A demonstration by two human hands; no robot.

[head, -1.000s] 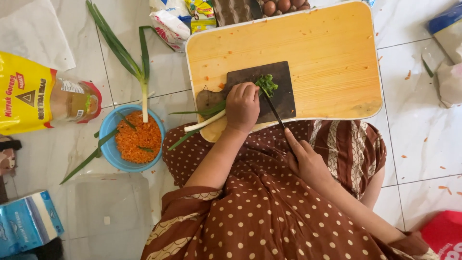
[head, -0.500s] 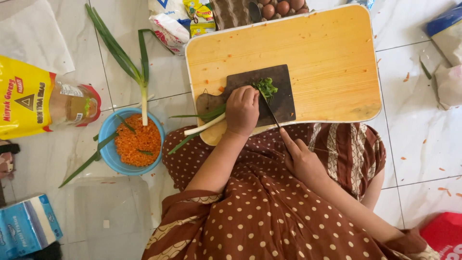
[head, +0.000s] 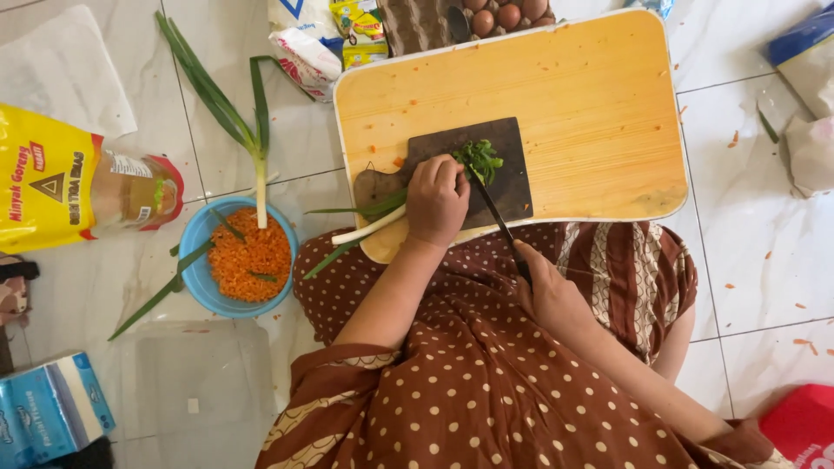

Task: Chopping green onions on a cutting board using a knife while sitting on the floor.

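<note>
My left hand [head: 437,201] presses down on a green onion stalk [head: 369,227] lying across a small dark cutting board [head: 499,165]. A pile of chopped greens [head: 479,159] sits by my fingertips. In my right hand [head: 549,293] is a knife [head: 493,214], its blade tip at the chopped greens. The dark board rests on a larger light wooden board [head: 591,113] on my lap and the white tiled floor.
A blue bowl [head: 195,254] of grated carrot sits at left with another green onion [head: 228,117] leaning over it. A yellow oil pouch [head: 61,178], clear lid [head: 195,382], blue box [head: 48,408], egg tray [head: 499,16], snack packets [head: 356,30] lie around.
The knife blade has shifted slightly at the greens while my left hand stays on the stalk. The rest has not moved.
</note>
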